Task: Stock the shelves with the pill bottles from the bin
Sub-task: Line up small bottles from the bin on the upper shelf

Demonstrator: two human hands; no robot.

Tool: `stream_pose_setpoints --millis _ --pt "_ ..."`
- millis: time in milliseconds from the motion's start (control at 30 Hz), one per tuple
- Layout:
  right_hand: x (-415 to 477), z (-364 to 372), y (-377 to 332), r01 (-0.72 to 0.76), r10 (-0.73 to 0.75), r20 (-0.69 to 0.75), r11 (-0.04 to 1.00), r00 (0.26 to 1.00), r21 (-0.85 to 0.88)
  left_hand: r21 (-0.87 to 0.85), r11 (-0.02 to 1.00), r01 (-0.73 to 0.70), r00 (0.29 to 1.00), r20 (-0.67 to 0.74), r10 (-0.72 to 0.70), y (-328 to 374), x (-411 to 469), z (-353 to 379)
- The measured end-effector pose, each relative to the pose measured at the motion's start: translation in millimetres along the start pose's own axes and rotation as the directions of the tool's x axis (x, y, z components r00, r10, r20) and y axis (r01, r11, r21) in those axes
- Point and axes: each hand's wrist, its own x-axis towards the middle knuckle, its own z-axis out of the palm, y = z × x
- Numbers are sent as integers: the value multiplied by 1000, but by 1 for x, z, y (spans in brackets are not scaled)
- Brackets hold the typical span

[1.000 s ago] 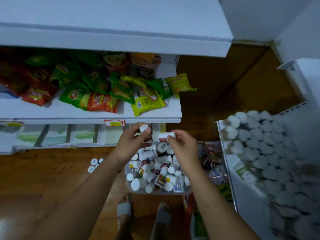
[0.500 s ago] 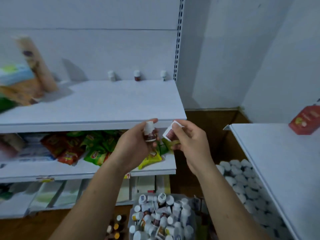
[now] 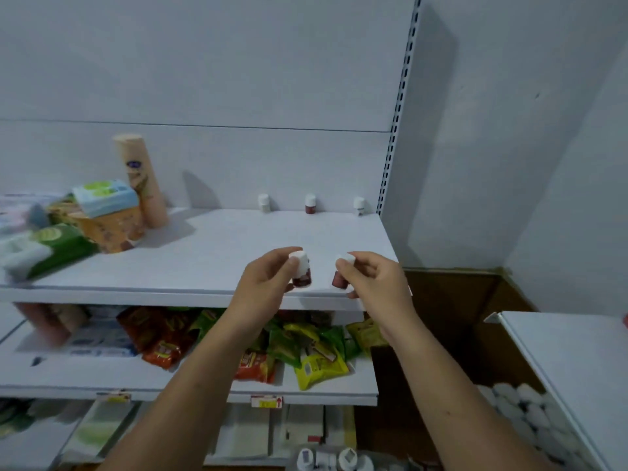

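So: top shelf (image 3: 210, 253), read from its left end. Grocery packs (image 3: 85, 226) are heaped at the left end, with a tall tube (image 3: 142, 185) standing behind them against the back edge. Further along the back edge, toward the right corner, stand three stocked bottles (image 3: 310, 203), upright, spaced apart in a row. That is all that is done as far as I can see; the shelf in front of them is bare. At the front edge, near the right corner, the left hand (image 3: 261, 283) pinches the white cap of the left bottle (image 3: 300, 271) between thumb and fingertips, bottle upright with a dark red label. Just beside it, the right hand (image 3: 377, 283) pinches the right bottle (image 3: 341, 273) by its cap the same way, bottle slightly tilted. Whether either bottle touches the shelf, I cannot tell. Neither is set down yet. Low down, at the bottom of the view, the caps of a few loose bottles (image 3: 346, 457) show; the bin's rim I cannot make out. Judgement: early going, two bottles about to join three, and more left below.
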Motion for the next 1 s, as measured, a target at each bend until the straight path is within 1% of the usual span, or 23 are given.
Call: stream_pose_setpoints --millis 200,367,433,567,633,767,900,1000 --pt "93 42 17 -68 62 -60 993 996 -100 183 981 -57 996 72 44 -30 85 -21" --pt "187 66 42 -124 105 -125 980 987 -158 273 958 -92 987 151 52 -55 163 -23" --pt "219 75 54 -130 99 -150 968 984 -217 257 963 -80 988 148 42 -68 193 -23" --pt "257 84 69 -156 110 -171 947 979 -280 249 967 -49 993 118 20 -89 231 -25" --pt "272 88 77 -152 109 -168 952 980 -265 241 969 -52 992 124 23 -95 245 -23" --pt "284 98 86 -126 106 -117 975 987 -180 242 967 -84 987 156 46 -102 260 -14" --pt "291 99 92 -82 58 -119 973 991 -216 278 957 -85 988 146 46 -107 270 -6" --pt "295 98 93 -63 42 -103 976 994 -210 296 951 -87 991 126 51 -114 274 0"
